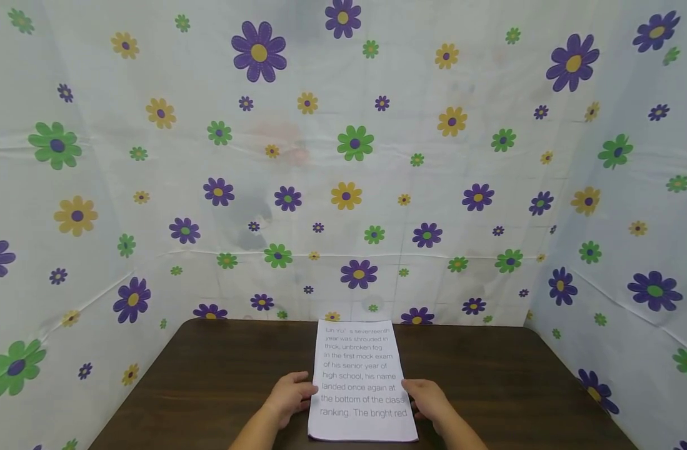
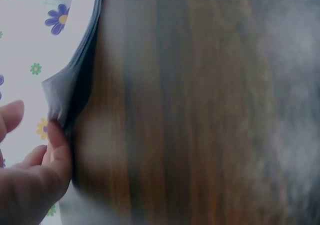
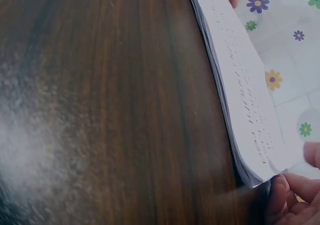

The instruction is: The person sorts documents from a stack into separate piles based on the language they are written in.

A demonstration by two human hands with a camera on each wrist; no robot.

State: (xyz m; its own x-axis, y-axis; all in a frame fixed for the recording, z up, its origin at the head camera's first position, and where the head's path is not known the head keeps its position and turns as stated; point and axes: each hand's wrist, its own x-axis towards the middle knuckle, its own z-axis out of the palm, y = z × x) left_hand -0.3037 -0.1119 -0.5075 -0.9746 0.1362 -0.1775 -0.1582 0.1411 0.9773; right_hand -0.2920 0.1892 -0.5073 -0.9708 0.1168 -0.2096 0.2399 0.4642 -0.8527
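Note:
A stack of printed paper sheets (image 1: 357, 429) lies on the dark wooden table, its text facing me. My left hand (image 1: 289, 397) is at the stack's left edge, fingers curled against it. In the left wrist view a fingertip of the left hand (image 2: 37, 177) touches a bent corner of the sheets (image 2: 60, 92), while the thumb stands apart. On the right edge, my right hand (image 1: 430, 403) holds the stack with the thumb at its side and fingers partly hidden. The right wrist view has the right hand (image 3: 295, 197) touching a corner of the stack (image 3: 245, 100).
The brown tabletop (image 1: 219, 375) stretches to both sides of the stack. White cloth walls (image 1: 298, 231) with purple, yellow and green flowers stand behind the table and on both sides. Light glares off the tabletop in the right wrist view.

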